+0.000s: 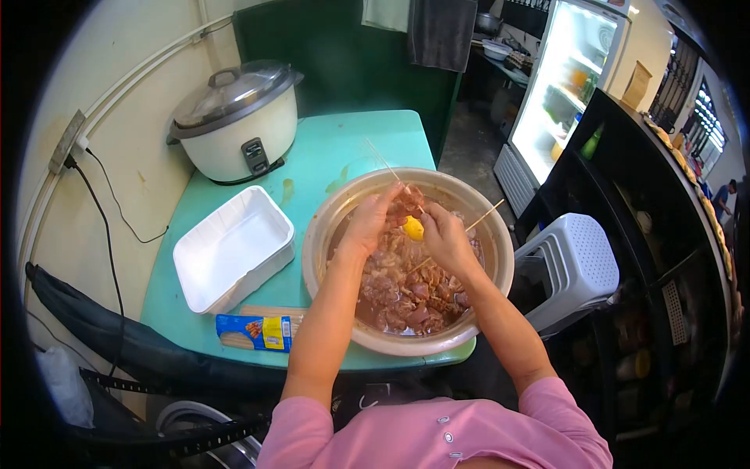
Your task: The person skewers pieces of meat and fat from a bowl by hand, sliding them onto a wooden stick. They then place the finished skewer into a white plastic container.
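Over a large round basin [315, 293] of raw meat pieces [414, 301] in liquid, my left hand [371, 219] holds a piece of meat [406, 202] with a thin skewer [380, 160] passing through it. My right hand [447, 234] is closed near the lower end of that skewer, its fingertips pinched just below the meat. A yellow piece [413, 228] shows between the hands. Another stick [486, 214] leans across the basin, passing behind my right hand. To the left lie a white rectangular tray [233, 246] and a blue and yellow packet of skewers [255, 332].
A rice cooker [238, 129] stands at the back left of the turquoise table [367, 133]. White plastic stools [574, 262] are right of the basin, beside dark shelving [625, 195]. A lit glass-door fridge [566, 86] is farther back. Cables hang along the left wall.
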